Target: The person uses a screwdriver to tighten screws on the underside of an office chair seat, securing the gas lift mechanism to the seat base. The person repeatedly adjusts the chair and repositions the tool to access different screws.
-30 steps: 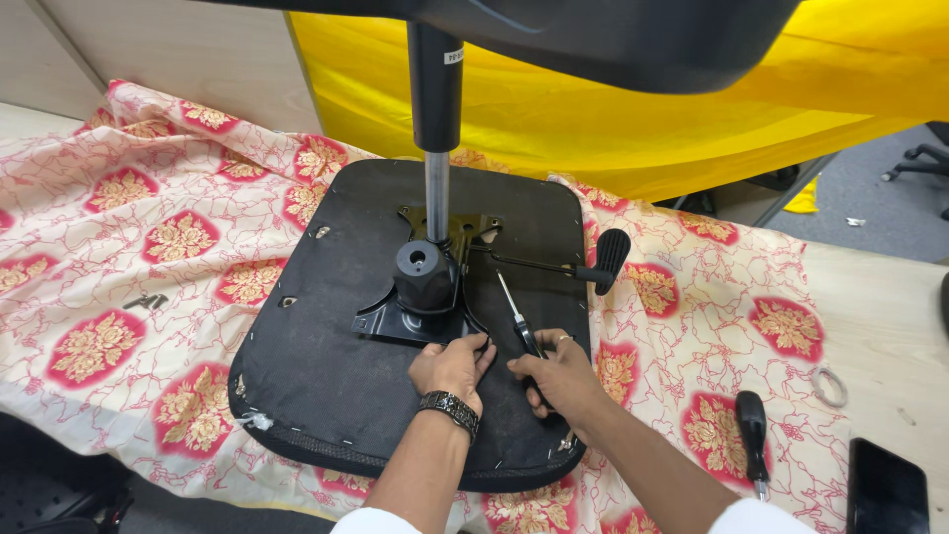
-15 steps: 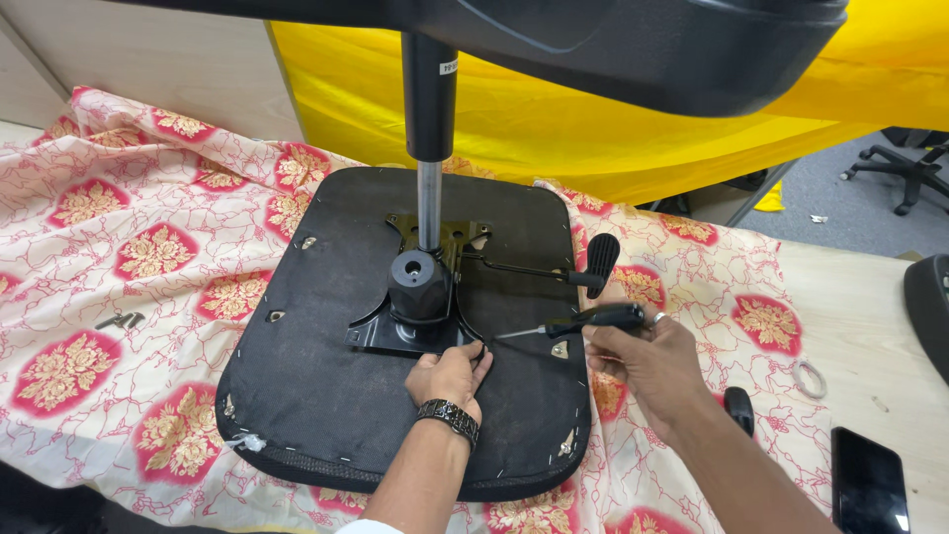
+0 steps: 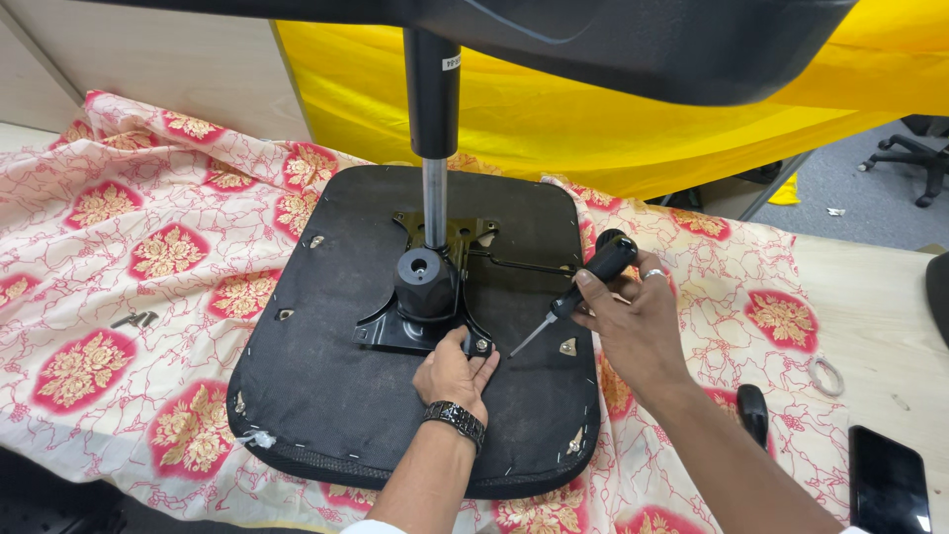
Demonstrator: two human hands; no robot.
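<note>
While the upturned black seat pan (image 3: pixel 326 396) is lying flat on the flowered cloth (image 3: pixel 148 247), its metal mounting plate (image 3: pixel 415 331) is sitting near the middle of it, with the gas-lift column (image 3: pixel 433 203) rising upright from the plate's black hub. The left hand (image 3: pixel 453 374) is resting on the pan just below the plate, its fingers lying close together with the tips touching the plate's near corner by a bolt; it is not gripping anything. The right hand (image 3: pixel 638 321) is hovering over the pan's right edge, its fingers wrapping tightly round the black handle of a screwdriver (image 3: pixel 578 292), whose thin shaft is pointing down and left toward that same corner, the tip standing just apart from the plate. A black lever is running from the plate toward the pan's right side, behind the screwdriver handle. The cloth is covering a pale table (image 3: pixel 870 297), which is showing bare at the right, where a dark phone (image 3: pixel 887 485), a small ring (image 3: pixel 825 374) and a black tool handle (image 3: pixel 753 413) are lying. A yellow sheet (image 3: pixel 554 119) is hanging behind the table, and an office chair base (image 3: pixel 905 153) is standing on the grey floor beyond. The pan's near edge is reaching close to the table's front; to the left the cloth is lying open, with small metal parts (image 3: pixel 133 319) on it.
</note>
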